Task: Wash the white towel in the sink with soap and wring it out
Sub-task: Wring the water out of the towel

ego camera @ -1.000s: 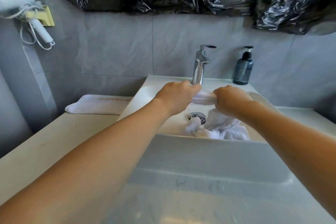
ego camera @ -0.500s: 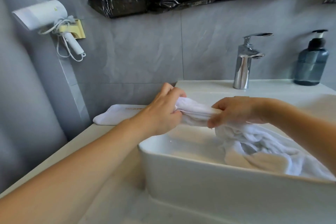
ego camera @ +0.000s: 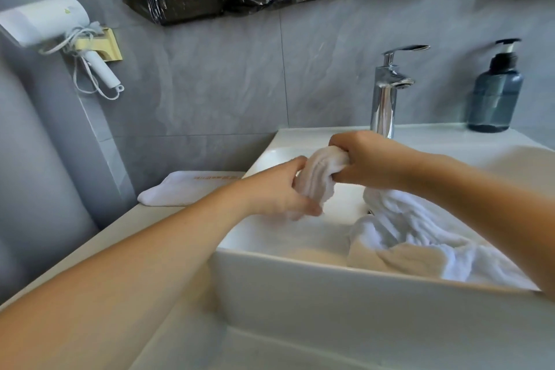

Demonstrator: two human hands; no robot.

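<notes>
While both hands clamp a bunched roll of the towel (ego camera: 315, 180), left hand (ego camera: 276, 192) just below and nearer than right hand (ego camera: 369, 162), the rest trails under the right wrist into the sink (ego camera: 300, 288). A hard twist this close to the near rim could, I judge, fling water onto the counter (ego camera: 126, 237) beneath the left forearm, or let wet cloth slip from the fingers.

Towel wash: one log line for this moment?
phase: wringing | left hand: grips white towel | right hand: grips towel | rest in sink

bathroom: sink (ego camera: 330, 288), faucet (ego camera: 386, 93), hairdryer (ego camera: 45, 19)
</notes>
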